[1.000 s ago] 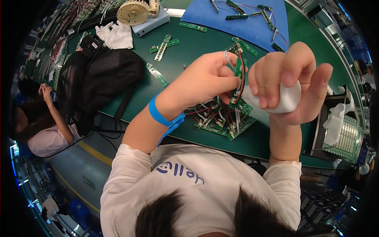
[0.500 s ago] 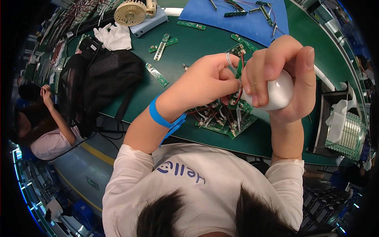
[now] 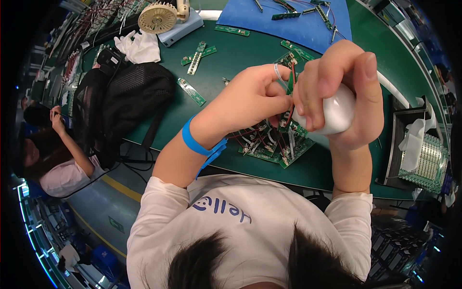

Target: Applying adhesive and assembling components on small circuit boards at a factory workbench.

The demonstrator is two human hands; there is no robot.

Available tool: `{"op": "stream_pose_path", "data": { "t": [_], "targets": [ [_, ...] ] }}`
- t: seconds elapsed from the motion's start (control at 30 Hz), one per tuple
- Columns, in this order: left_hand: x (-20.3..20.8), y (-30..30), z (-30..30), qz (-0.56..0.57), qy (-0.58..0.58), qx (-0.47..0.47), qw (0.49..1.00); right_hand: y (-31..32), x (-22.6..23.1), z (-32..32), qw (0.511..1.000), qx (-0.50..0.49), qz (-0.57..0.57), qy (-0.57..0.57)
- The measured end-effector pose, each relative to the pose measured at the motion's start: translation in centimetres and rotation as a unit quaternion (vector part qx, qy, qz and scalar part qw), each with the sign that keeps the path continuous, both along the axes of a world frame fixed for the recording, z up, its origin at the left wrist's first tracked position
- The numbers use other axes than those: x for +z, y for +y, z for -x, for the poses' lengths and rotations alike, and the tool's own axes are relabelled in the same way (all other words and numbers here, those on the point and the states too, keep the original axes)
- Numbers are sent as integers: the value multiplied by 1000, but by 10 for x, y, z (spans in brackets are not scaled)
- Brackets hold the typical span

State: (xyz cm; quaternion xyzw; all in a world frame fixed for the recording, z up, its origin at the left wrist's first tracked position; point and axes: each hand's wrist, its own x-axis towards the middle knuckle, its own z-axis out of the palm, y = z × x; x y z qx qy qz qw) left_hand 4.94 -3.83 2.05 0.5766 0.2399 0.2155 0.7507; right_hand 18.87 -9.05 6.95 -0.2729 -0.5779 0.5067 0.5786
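My left hand (image 3: 262, 98), with a blue band at the wrist, pinches a narrow green circuit board (image 3: 290, 86) that has red and black wires. In my right hand (image 3: 353, 91) is a smooth white rounded bottle (image 3: 339, 111), wrapped by the fingers, its narrower end held against the board. The contact point is hidden behind the fingers. Below both hands lies a pile of wired circuit boards (image 3: 274, 147) on the green table. More green boards (image 3: 298, 50) sit just beyond my hands.
Loose board strips (image 3: 191, 91) lie left of my hands. A black mesh bag (image 3: 137, 89), white gloves (image 3: 139, 46) and a small fan (image 3: 158, 18) stand farther left. A blue mat (image 3: 288, 24) with boards is at the back. A black rack of boards (image 3: 418, 159) stands right. Another person (image 3: 67, 159) sits left.
My right hand and the white bottle have shifted very slightly to the left. The left hand keeps its pinch on the circuit board.
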Motion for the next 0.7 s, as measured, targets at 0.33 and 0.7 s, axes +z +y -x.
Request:
{"op": "stream_pose_path", "data": {
  "t": [0.33, 0.7],
  "targets": [
    [3, 11, 10, -154, 60, 119, 979, -2, 29, -45, 988, 63, -122, 65],
    [3, 17, 17, -239, 2, 87, 967, -5, 27, -60, 977, 27, -156, 145]
  ]
}}
